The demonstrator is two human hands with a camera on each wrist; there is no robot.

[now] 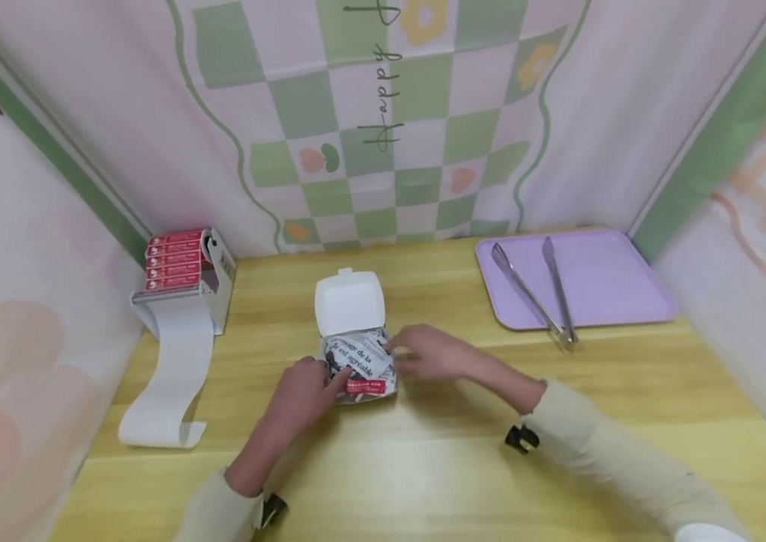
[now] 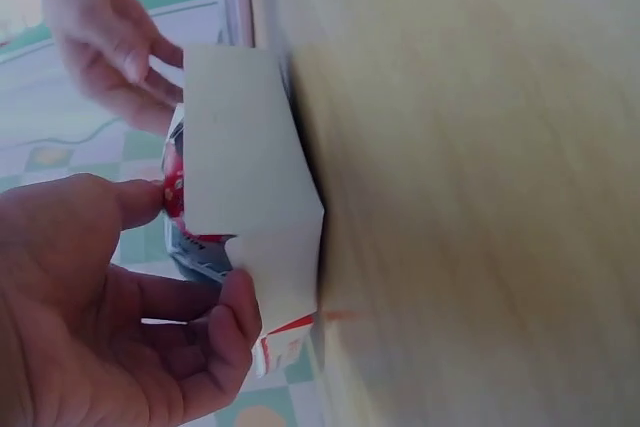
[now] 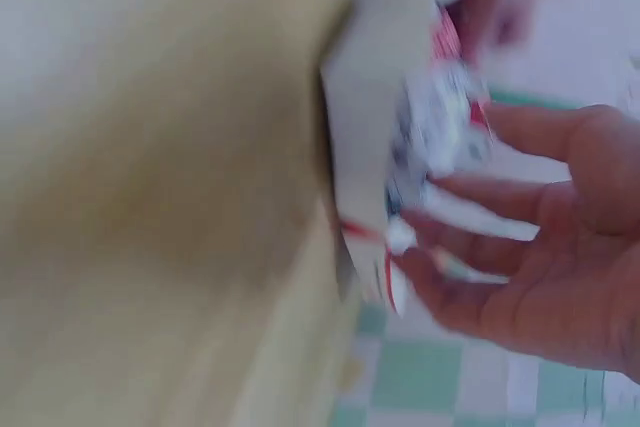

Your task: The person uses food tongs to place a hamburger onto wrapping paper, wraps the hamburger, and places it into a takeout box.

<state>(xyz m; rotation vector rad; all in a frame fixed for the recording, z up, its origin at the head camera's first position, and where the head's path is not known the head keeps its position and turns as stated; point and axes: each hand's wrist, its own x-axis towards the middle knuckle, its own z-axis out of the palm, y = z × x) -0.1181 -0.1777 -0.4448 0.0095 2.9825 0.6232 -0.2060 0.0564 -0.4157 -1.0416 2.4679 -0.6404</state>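
A package wrapped in newsprint-patterned paper [image 1: 359,354] with a red label [image 1: 365,386] sits in the base of a white clamshell box [image 1: 351,305], whose lid stands raised at the back. At the box's front left, my left hand [image 1: 298,399] has its thumb on the package by the label. The left wrist view shows its other fingers curled at the box wall [image 2: 240,147], around the package's edge. From the right, my right hand [image 1: 433,350] touches the package's side with fairly straight, spread fingers. The package's underside is hidden inside the box.
On the left stands a label dispenser [image 1: 220,282] with several red labels, its white backing strip [image 1: 176,369] trailing over the wooden table [image 1: 424,467]. Metal tongs [image 1: 525,293] lie on a purple tray [image 1: 620,286] at the back right, their joined end past its front rim.
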